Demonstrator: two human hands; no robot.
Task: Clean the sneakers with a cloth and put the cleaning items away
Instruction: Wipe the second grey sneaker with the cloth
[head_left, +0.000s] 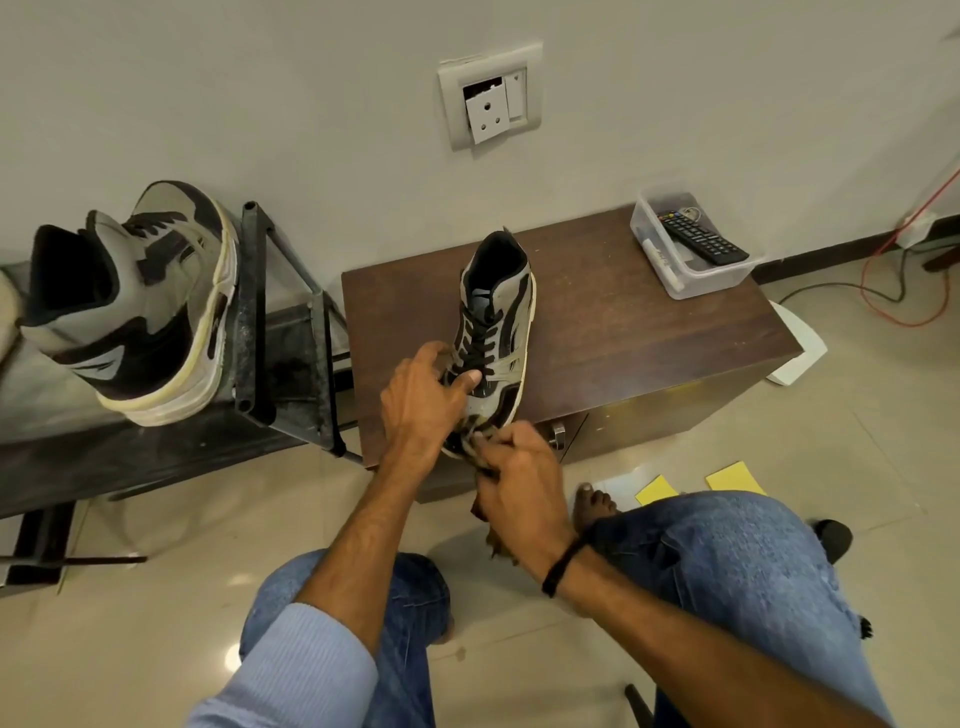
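Person seated facing a low brown wooden table (597, 322) against the wall. One grey-and-black high-top sneaker (498, 322) stands upright on the table's near left part, toe toward the person, heel toward the wall. Left hand (426, 395) grips its forefoot, thumb across the laces, fingers curled over the left side, steadying it. Right hand (519, 467) is closed around a brown cloth (479, 510), pinching it against the toe cap; the rest of the cloth hangs below the hand. Second sneaker (140, 306) sits well apart on a dark metal rack (291, 332) to the left, tipped on its side with the sole edge to the right. Far right on the table: clear plastic container (717, 283) with a TV remote (698, 236) in it. Broken wall socket (491, 98) above. Handling guess: the sneaker looks light, padded upper soft enough to give under rubbing, rubber sole rim stiff, so best to hold at the forefoot or collar and brace it while wiping. The cloth is limp, needs bunching in the fingers to press properly. Judging by this, wiping of the toe is underway; the second sneaker and putting things away are not yet done.
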